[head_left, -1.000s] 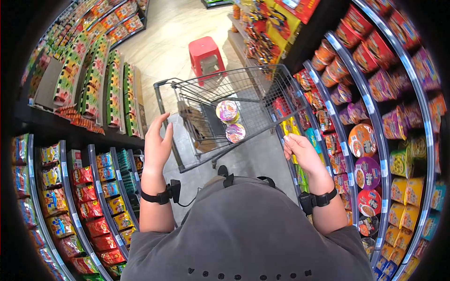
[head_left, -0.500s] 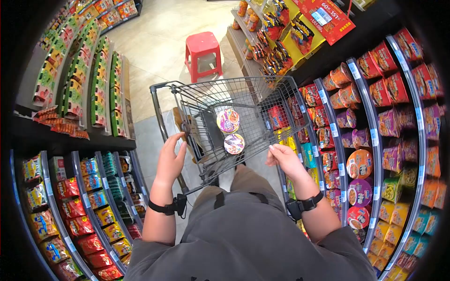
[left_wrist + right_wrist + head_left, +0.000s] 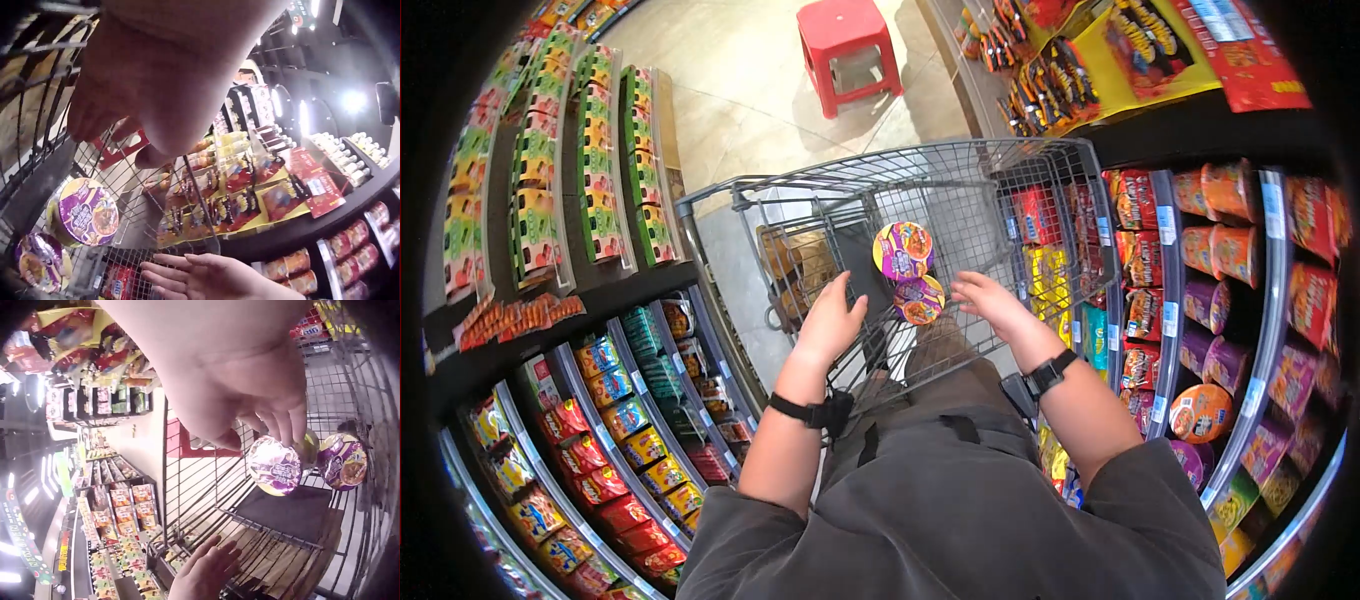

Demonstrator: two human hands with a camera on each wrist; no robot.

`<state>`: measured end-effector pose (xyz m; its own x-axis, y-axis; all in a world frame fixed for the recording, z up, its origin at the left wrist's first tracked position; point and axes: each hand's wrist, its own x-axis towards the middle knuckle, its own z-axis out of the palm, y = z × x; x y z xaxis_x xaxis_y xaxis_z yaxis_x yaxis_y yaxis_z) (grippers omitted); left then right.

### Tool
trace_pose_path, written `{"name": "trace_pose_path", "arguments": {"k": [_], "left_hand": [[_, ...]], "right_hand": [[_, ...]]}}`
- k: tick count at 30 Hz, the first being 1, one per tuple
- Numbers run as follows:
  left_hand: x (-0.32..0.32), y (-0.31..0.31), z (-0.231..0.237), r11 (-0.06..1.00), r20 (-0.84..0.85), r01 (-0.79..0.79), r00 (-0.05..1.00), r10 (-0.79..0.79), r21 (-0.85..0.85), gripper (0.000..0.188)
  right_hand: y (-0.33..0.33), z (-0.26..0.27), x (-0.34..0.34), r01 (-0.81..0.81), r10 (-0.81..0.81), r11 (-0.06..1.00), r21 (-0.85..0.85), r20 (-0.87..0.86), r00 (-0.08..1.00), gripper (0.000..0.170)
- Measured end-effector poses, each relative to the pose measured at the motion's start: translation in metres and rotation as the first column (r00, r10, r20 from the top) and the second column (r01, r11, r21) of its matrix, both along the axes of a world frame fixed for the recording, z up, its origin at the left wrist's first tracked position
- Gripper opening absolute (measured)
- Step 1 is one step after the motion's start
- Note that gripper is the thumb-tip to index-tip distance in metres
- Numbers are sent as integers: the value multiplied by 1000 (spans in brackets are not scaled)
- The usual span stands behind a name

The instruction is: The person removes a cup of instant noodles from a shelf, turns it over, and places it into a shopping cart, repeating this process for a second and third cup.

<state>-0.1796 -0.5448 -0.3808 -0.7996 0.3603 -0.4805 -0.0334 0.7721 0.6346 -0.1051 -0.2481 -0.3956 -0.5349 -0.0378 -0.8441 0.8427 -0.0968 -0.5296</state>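
Observation:
Two instant noodle cups with purple and yellow lids, a larger one and a smaller one, lie side by side in a dark wire shopping cart. My left hand hovers over the cart's near side, left of the cups, fingers fairly straight and thumb apart. From the other side my right hand reaches in with relaxed fingers, just right of the smaller cup. Neither hand holds anything. In the left wrist view both lids show below my left hand, and the right palm faces up.
A brown cardboard piece is at the cart's left end. Beyond the cart stands a red plastic stool. Shelves of packaged snacks line the left; noodle cups and packets fill those on the right.
Both hands have moved inward, the left one rightward and the right one leftward, closer to the noodle cups. The right fingers have loosened from a curl. The cart now appears nearer and larger.

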Motion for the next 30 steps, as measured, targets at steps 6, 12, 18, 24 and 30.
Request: {"name": "trace_pose_path", "arguments": {"k": [6,12,18,24,30], "left_hand": [[-19,48,-82,994,143,-49,988,63,-98,66],[-20,67,-152,974,198,-178,959,204,-144,74],[-27,68,-161,964,230,-243,937,262,-108,77],[-29,64,-105,977,171,-202,963,210,-61,74],[-18,44,-11,972,85,-157,986,144,177,71]], "right_hand": [[-2,-69,-48,-37,42,997,-72,62,997,71],[-15,-113,-57,5,-5,990,-139,5,1000,73],[-14,-109,-67,-21,21,992,-123,-2,1000,65],[-2,-104,-56,-187,187,982,23,-14,982,59],[-3,-45,-37,-133,151,977,166,-101,983,47]]}}
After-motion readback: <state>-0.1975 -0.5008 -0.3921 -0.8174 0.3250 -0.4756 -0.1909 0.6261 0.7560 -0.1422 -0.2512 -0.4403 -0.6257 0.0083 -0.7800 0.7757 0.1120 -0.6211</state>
